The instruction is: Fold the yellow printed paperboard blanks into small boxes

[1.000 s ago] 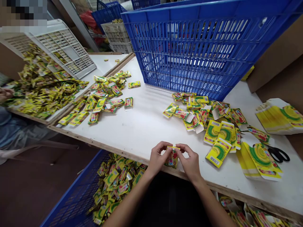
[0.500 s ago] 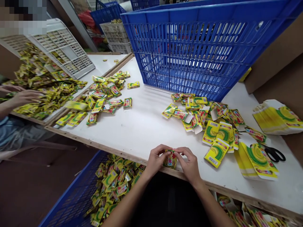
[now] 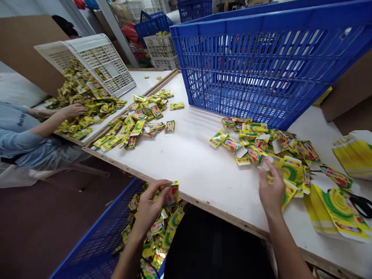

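Note:
My left hand [image 3: 154, 199] pinches a small yellow, green and red carton [image 3: 173, 192] between thumb and fingers. It holds it over the table's front edge, above a blue crate [image 3: 84, 236] of similar filled cartons [image 3: 157, 228]. To the right, my right hand [image 3: 271, 190] is at a pile of small cartons on the white table. Its thumb and fingertips close around the white open flap of one carton [image 3: 255, 154]; the fingers are slightly blurred. Flat yellow-green cartons [image 3: 290, 168] lie just beside this hand, partly covered by it.
A large blue crate [image 3: 255, 73] stands behind the carton pile. At the right lie stacks of flat packets [image 3: 337, 209] and black scissors [image 3: 362, 205]. More cartons [image 3: 139, 120] lie left, by a wooden divider. A co-worker's hand [image 3: 76, 110] rests on a packet heap before a white basket [image 3: 101, 64].
My hands have parted: the left carried the carton left over the lower crate, the right let go and reached to the pile. The view has turned left, and the co-worker's arm moved.

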A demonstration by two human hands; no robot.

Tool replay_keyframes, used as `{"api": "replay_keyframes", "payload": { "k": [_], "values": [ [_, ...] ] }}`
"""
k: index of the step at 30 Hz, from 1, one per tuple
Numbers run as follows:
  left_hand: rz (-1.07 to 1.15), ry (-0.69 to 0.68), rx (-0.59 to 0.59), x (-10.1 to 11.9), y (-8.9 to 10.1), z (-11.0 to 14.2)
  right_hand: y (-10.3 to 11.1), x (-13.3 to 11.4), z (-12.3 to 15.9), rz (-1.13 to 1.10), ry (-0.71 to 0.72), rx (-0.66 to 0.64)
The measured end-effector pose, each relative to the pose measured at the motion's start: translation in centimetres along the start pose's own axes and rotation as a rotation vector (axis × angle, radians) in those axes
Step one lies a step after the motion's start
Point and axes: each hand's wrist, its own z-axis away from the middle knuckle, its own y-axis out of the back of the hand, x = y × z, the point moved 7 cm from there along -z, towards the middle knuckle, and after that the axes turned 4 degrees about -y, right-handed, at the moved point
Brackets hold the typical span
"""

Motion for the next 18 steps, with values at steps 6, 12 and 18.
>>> {"api": "replay_keyframes", "payload": {
  "k": [6, 12, 18],
  "values": [
    [-0.107, -0.080, 0.010, 0.5, -0.3, -0.2, -0.4, -5.6, 1.8, -0.143, 0.202, -0.212],
    [0.499, -0.045, -0.380, 3.0, -15.4, 0.1, -6.4, -4.3, 6.0, -0.225, 0.097, -0.638],
    [0.573, 0.049, -0.457, 2.6, -17.7, -0.1, -5.3, 0.0, 8.2, -0.390, -0.178, -0.494]
  ]
}}
